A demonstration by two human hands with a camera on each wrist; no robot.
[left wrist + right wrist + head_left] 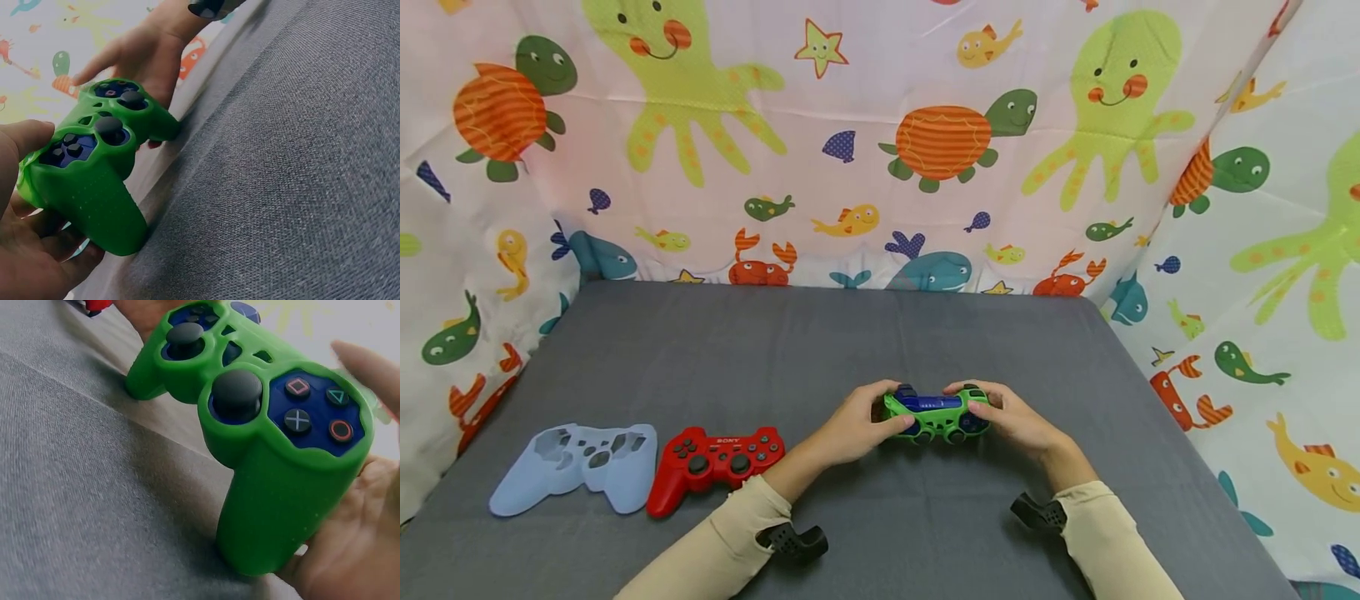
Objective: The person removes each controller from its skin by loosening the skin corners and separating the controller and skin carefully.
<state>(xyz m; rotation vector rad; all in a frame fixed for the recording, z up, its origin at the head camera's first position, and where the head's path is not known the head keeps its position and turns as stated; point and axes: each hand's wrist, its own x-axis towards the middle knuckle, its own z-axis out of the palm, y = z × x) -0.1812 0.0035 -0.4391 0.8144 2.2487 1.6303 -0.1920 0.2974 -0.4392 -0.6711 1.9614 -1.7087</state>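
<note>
At nine o'clock on the grey table [820, 333], well to the left of our hands, lies the pale blue silicone cover [576, 465], empty and flat. Just beside it, at its three o'clock, sits the red controller [715, 462], bare of any skin.

Nearer the middle, toward six o'clock, our left hand [857, 425] grips the left horn of the blue controller [934, 403], fingers curled under it and thumb over the top edge. The green cover [94, 187] already wraps the body; both sticks and the button clusters show through its openings in the wrist views. Our right hand [1011, 419] holds the right horn, palm cupped beneath and fingers bent round the far side. The lower tips of the horns rest on the cloth.

We judge the step in hand to be seating the green skin on the blue controller, nearly finished. The next move, as we see it, calls for pressing the edges snug around the shoulder buttons at twelve o'clock, where the blue top still shows.
</note>
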